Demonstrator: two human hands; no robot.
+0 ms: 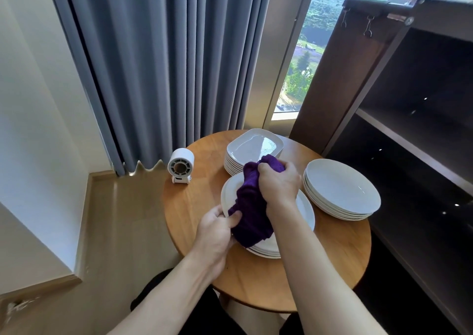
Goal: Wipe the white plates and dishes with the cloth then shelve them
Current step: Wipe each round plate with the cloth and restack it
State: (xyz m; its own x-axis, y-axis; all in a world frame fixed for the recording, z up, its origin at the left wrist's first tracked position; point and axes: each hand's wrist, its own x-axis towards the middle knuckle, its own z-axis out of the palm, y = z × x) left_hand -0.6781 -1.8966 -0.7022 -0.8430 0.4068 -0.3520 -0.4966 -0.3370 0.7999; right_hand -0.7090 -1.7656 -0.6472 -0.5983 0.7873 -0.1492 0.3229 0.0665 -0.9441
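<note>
A purple cloth (252, 204) lies bunched over the top plate of a near stack of round white plates (305, 213) on a round wooden table (256, 281). My right hand (279, 183) grips the upper end of the cloth above the plate. My left hand (217, 228) holds the left rim of the top plate, thumb pinching the cloth's lower end against it. Behind, a stack of square white plates (252, 147) stands at the table's far side. At the right sits a stack of shallow round white dishes (341, 188).
A dark brown shelf unit (414, 119) with open shelves stands right of the table. A small white fan (180, 167) sits on the table's left edge. Grey curtains (163, 66) and a window are behind. Wooden floor lies to the left.
</note>
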